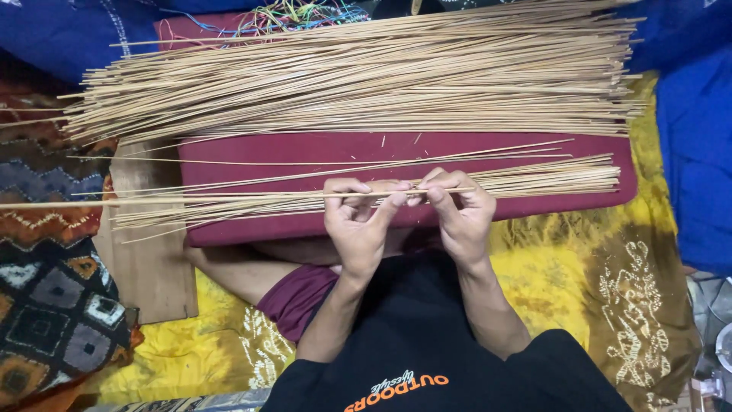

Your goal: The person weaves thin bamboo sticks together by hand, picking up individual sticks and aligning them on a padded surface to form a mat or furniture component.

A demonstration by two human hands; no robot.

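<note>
My left hand (357,217) and my right hand (456,207) meet over a dark red cushion (534,145) on my lap. Both pinch one long thin tan stick (191,201) that runs out far to the left, level with the cushion's near edge. Under my hands lies a small flat bundle of thin sticks (549,180), spread along the cushion. A much larger pile of thin sticks (358,76) lies across the cushion's far side, reaching past both ends.
A wooden board (149,267) pokes out from under the cushion at the left. Patterned cloth (46,305) lies at the left, yellow printed cloth (610,290) under me, blue cloth (698,152) at the right. Coloured threads (293,14) show at the top.
</note>
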